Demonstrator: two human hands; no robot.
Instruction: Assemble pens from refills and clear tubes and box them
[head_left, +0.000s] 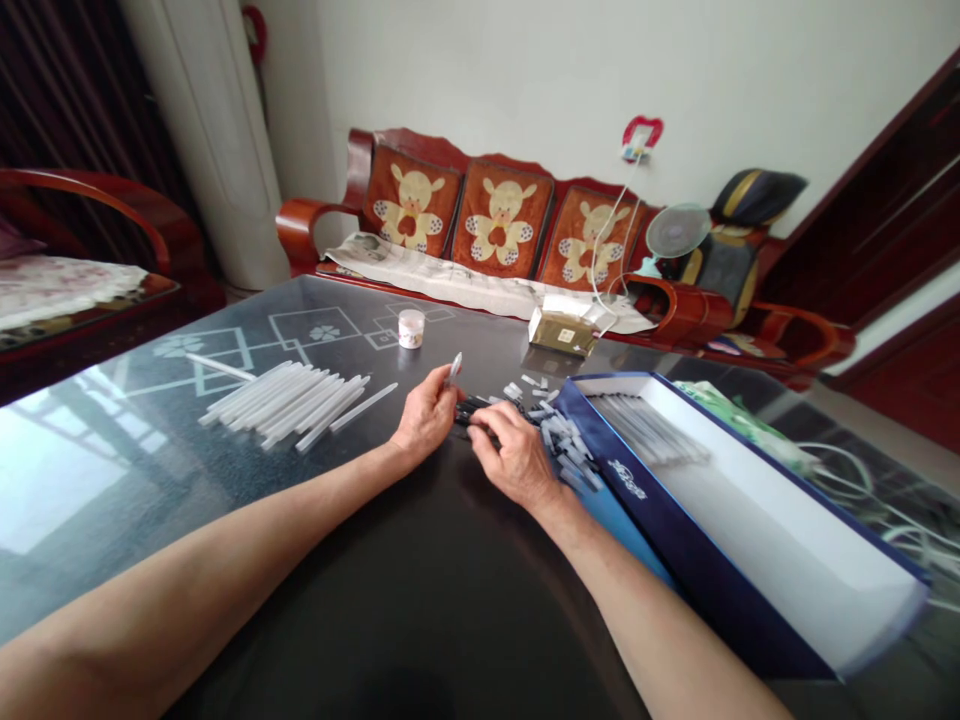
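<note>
My left hand (424, 418) is closed around a translucent pen barrel (456, 366), its pointed end sticking up past the thumb. Close beside it, my right hand (516, 452) bends over a small heap of thin black pieces (466, 408), thumb and fingers drawn together. What lies between those right fingertips is hidden. Several whitish pen barrels (281, 400) lie in a loose row on the table to the left. Clear pen caps (566, 440) are scattered just right of my right hand, against a blue box.
The long blue box (750, 480), white inside, stands at the right with a row of pens (652, 430) at its far end. A small round tub (411, 328) and a tissue box (562, 330) stand farther back. White cables (840, 465) lie beyond the box.
</note>
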